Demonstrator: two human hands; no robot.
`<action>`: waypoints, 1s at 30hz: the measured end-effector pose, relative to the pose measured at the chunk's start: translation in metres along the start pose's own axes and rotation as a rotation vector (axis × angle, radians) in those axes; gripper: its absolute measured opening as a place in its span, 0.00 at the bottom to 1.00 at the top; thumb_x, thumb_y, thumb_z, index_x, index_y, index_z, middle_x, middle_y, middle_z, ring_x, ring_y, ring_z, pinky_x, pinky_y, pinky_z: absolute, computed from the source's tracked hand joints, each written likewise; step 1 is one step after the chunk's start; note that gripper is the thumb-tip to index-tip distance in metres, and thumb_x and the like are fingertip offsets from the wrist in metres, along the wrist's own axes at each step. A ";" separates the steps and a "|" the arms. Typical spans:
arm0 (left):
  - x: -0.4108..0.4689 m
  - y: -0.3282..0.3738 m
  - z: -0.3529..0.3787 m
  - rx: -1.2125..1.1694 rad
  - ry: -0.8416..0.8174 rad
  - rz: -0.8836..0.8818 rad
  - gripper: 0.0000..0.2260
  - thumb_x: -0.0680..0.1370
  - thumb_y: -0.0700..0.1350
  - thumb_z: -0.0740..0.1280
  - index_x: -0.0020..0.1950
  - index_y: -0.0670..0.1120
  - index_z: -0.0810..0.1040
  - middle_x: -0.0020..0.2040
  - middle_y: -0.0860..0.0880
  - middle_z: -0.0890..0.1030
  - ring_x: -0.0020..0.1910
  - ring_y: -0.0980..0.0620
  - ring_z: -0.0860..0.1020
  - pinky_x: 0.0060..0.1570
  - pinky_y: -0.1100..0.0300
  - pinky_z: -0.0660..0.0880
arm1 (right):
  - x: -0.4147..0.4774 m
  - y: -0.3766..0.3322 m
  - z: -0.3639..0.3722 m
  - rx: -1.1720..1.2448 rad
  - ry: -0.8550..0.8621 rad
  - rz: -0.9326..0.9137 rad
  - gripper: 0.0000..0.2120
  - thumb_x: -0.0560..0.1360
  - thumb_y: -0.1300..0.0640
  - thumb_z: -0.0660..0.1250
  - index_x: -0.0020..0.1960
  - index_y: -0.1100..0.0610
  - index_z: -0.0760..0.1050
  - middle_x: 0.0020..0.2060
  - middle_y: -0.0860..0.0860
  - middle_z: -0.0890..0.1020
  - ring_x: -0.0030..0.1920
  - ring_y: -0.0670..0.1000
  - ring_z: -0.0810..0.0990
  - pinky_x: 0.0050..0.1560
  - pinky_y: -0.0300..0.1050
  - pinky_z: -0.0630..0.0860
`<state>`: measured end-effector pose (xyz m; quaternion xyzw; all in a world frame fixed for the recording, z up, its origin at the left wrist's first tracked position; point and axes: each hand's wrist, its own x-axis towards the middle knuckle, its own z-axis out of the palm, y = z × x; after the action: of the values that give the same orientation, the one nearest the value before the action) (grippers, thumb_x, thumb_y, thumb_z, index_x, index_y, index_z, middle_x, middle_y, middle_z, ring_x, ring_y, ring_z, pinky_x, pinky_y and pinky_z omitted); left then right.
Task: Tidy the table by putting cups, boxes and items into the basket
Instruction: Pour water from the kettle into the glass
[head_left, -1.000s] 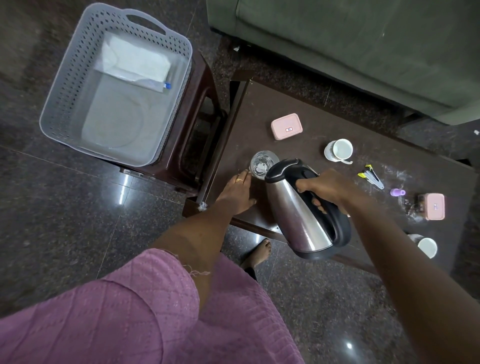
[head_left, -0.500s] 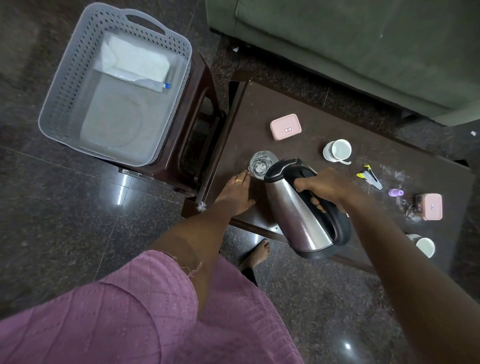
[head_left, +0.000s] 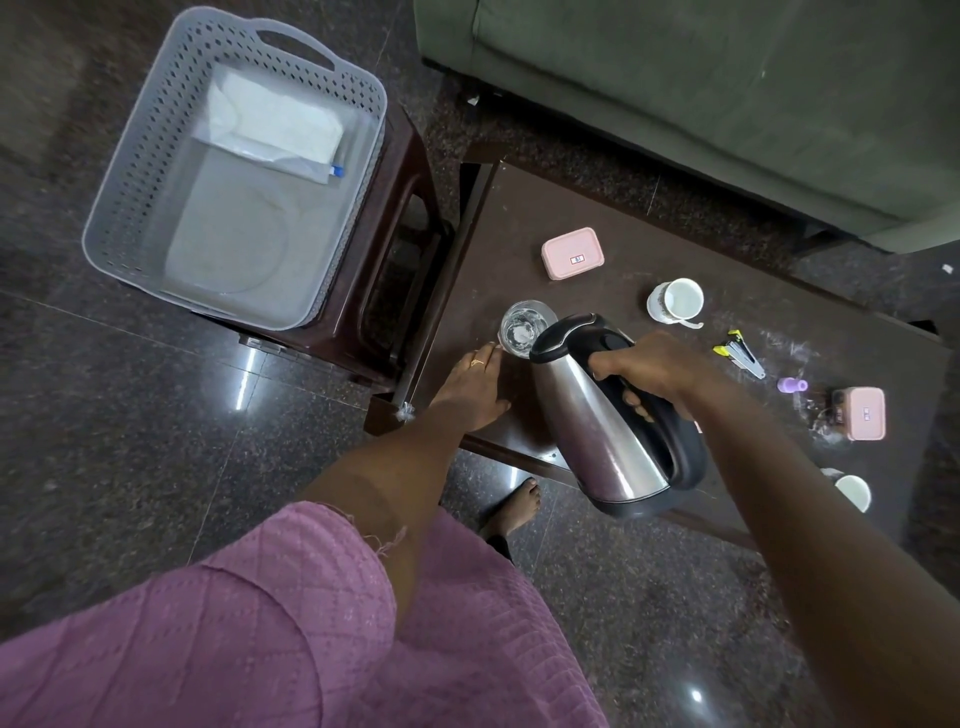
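Observation:
My right hand (head_left: 657, 371) grips the black handle of a steel kettle (head_left: 597, 415), tilted with its spout over a clear glass (head_left: 522, 328) on the dark table (head_left: 519, 218). My left hand (head_left: 470, 387) lies flat on the table, fingertips touching the glass base. Further right on the table are a pink box (head_left: 573, 253), a white cup (head_left: 678, 300), a stapler (head_left: 742, 353), a small purple item (head_left: 791, 385), a second pink box (head_left: 863, 413) and another white cup (head_left: 853, 491). The grey basket (head_left: 130, 171) stands at the left with a white packet (head_left: 275, 132) inside.
The basket rests on a dark stool (head_left: 384, 270) beside the table's left end. A green sofa (head_left: 701, 88) runs behind the table. My bare foot (head_left: 514, 506) is on the polished stone floor under the table's near edge.
Almost nothing has moved: the kettle stays tilted over the glass and my left hand stays beside it.

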<state>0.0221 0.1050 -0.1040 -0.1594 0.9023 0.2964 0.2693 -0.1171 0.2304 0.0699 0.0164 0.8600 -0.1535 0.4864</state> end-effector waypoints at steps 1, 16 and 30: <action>0.000 0.000 0.001 -0.003 -0.004 -0.002 0.39 0.75 0.52 0.66 0.76 0.39 0.47 0.77 0.42 0.52 0.76 0.43 0.53 0.75 0.51 0.53 | 0.000 0.000 0.000 0.000 -0.004 0.000 0.14 0.59 0.54 0.68 0.18 0.58 0.71 0.16 0.55 0.72 0.17 0.52 0.68 0.21 0.35 0.69; 0.002 0.001 0.005 -0.018 -0.007 -0.007 0.38 0.75 0.52 0.66 0.76 0.39 0.47 0.77 0.42 0.52 0.76 0.43 0.53 0.75 0.51 0.53 | 0.005 -0.001 0.000 -0.006 -0.028 -0.012 0.12 0.58 0.54 0.68 0.19 0.57 0.71 0.16 0.55 0.72 0.18 0.52 0.67 0.23 0.39 0.69; 0.005 0.001 0.003 -0.001 0.001 -0.003 0.39 0.75 0.52 0.66 0.75 0.38 0.49 0.77 0.42 0.53 0.75 0.43 0.55 0.75 0.51 0.55 | 0.010 -0.003 -0.002 -0.013 -0.043 -0.013 0.09 0.59 0.55 0.69 0.24 0.58 0.73 0.16 0.54 0.72 0.15 0.51 0.67 0.21 0.37 0.68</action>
<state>0.0188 0.1071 -0.1083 -0.1610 0.9021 0.2963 0.2694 -0.1250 0.2272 0.0631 0.0046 0.8505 -0.1514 0.5037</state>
